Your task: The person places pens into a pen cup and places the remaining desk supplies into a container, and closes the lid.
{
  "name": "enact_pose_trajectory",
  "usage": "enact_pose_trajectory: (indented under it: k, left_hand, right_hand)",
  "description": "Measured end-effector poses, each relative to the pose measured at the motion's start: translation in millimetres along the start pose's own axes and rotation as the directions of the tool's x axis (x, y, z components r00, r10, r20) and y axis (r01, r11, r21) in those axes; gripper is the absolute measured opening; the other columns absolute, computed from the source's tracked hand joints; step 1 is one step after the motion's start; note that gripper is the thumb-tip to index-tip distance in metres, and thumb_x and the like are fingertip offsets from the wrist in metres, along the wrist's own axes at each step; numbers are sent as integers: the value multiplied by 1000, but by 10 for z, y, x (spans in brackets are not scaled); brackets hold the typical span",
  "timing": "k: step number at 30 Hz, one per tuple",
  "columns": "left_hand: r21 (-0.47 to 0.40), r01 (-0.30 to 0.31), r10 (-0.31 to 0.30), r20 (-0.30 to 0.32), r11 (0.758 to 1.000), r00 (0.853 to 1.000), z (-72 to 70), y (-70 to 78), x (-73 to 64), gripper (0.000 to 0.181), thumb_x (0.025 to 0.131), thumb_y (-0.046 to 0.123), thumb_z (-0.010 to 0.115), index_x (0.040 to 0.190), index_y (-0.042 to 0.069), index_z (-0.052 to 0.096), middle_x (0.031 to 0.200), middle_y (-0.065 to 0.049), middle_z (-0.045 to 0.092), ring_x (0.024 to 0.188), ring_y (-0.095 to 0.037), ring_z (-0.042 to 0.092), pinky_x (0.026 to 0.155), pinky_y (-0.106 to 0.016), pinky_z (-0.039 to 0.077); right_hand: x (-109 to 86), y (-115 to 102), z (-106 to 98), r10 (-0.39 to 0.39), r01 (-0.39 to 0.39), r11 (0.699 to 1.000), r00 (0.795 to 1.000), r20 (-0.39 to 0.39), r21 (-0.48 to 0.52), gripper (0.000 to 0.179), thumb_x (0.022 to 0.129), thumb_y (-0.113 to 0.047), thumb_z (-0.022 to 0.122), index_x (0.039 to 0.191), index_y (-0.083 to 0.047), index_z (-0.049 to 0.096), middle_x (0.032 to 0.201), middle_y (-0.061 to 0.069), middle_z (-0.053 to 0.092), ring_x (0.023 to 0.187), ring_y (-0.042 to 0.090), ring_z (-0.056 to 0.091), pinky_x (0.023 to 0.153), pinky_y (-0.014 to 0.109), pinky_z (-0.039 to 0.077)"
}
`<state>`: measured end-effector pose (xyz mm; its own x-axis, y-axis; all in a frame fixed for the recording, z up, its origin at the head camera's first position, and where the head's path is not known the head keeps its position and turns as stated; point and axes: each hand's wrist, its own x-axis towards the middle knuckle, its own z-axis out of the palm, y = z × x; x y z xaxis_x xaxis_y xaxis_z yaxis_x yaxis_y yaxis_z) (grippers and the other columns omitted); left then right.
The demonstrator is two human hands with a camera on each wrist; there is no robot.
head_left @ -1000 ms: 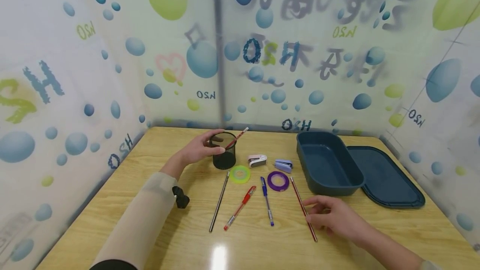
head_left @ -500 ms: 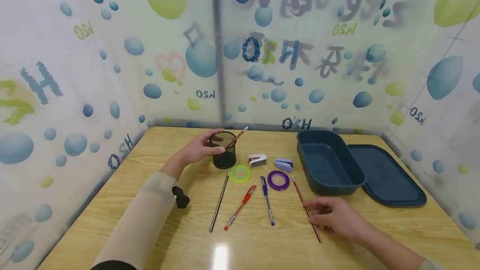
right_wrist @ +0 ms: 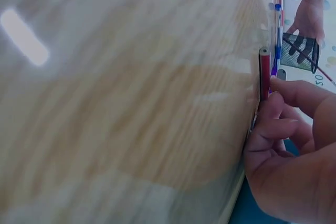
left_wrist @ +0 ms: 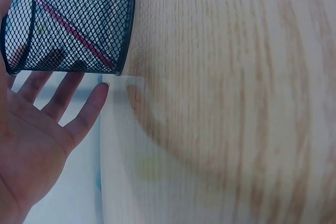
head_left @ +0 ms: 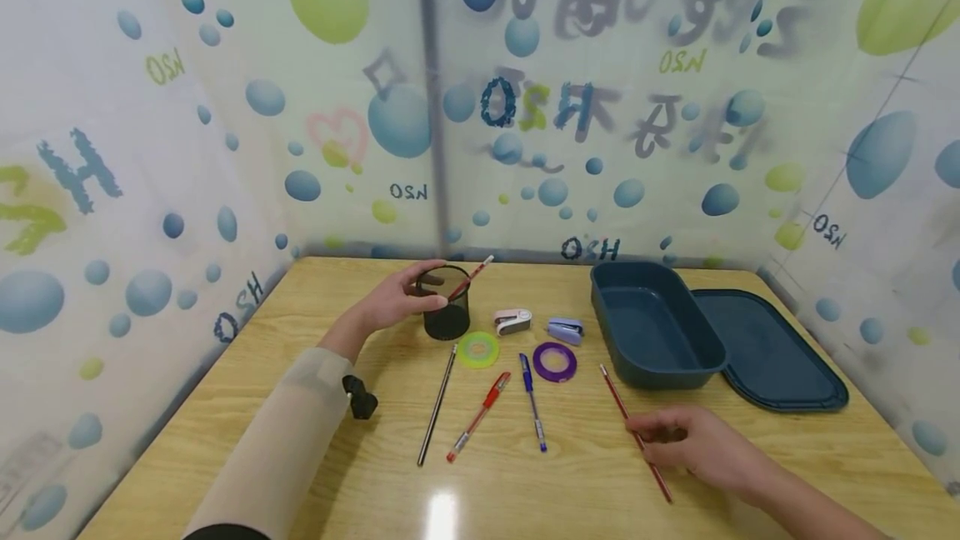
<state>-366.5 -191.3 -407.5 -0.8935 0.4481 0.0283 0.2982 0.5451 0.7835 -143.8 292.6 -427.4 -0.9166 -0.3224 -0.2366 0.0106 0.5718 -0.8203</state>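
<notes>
My left hand (head_left: 384,304) holds the black mesh pen cup (head_left: 447,322) near its rim, thumb on the near side and fingers behind. One red pencil (head_left: 482,266) leans inside the cup, as the left wrist view also shows through the mesh. On the right, my right hand (head_left: 701,442) pinches a second dark red pencil (head_left: 617,391) between thumb and fingertips, low over the table or touching it; I cannot tell which. Its flat end shows close up in the right wrist view, just beyond the fingers (right_wrist: 294,93).
Between the hands lie a black pencil (head_left: 437,407), a red pen (head_left: 489,397) and a blue pen (head_left: 534,403). Behind them are a green disc (head_left: 465,352), a purple ring (head_left: 542,365) and two small staplers (head_left: 513,322). A dark blue box (head_left: 667,378) stands beside its lid (head_left: 787,357).
My right hand has shifted right and slightly toward me, and the dark red pencil has moved with it. The left hand and pen cup stay in place.
</notes>
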Motion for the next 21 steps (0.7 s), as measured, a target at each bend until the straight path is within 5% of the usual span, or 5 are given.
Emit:
enact_pose_trajectory:
  k: [6,21]
  left_hand:
    - [1,-1,1,1,1000,1000,3,-5,-6,80,102,50,77,170,36,38,175,-18,37,147,-49,53,117,-67,46]
    - [-8,-12,12,2,1000,1000,2,18,-16,79,102,48,77,170,36,39,172,-18,41,139,-46,59,114,-63,49]
  right_hand:
    - [-32,54,-56,-42,43,999,998,49,-6,36,99,-13,80,134,-7,79,127,11,76,97,2,58,78,21,49]
    - [23,68,-75,-161,165,986,973,167,-9,37,96,-9,80,133,-13,79,126,9,73,92,5,56,73,20,45]
